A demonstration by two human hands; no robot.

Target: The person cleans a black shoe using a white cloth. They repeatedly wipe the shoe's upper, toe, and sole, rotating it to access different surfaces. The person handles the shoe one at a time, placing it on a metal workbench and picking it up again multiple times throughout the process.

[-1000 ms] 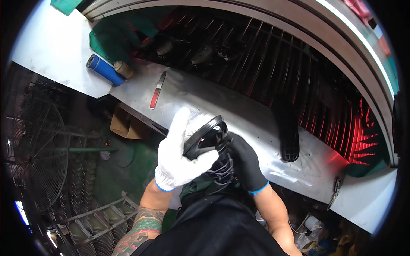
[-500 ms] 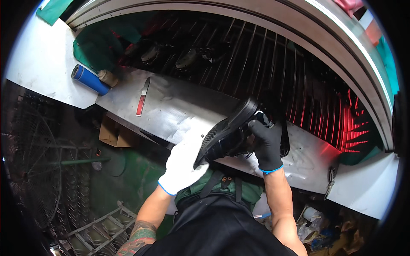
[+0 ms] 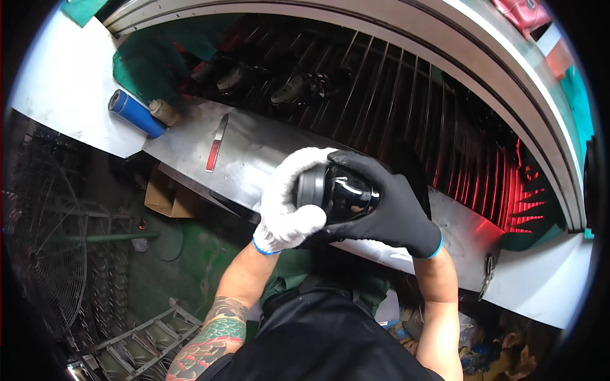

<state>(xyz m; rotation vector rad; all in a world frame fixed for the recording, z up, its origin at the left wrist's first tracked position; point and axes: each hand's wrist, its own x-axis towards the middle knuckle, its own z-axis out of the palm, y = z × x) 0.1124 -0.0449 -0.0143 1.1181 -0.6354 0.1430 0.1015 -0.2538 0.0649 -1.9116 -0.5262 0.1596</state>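
Observation:
A glossy black shoe (image 3: 348, 194) is between my two hands above the metal ledge, turned so that one rounded end points up at me. My left hand (image 3: 284, 206), in a white knit glove with a blue cuff, wraps the sole side, thumb across the near edge. From the other side my right hand (image 3: 403, 213), in a black glove, closes round the shiny upper with fingers over the far edge. Much of the shoe is hidden by the gloves. Behind the right hand stands a dark shape, too dim to name.
The metal ledge (image 3: 248, 149) carries a red-handled knife (image 3: 216, 145). Left of it are a blue cylinder (image 3: 138, 114) and a beige bottle (image 3: 164, 112). Beyond, several dark shoes (image 3: 289, 89) lie on rollers (image 3: 381, 95) under a curved hood, with red light at right. A fan (image 3: 54, 235) stands at left.
The shoe has turned from lying lengthwise to end-on. My left hand has moved up round the sole, and my right hand has shifted its grip over the upper.

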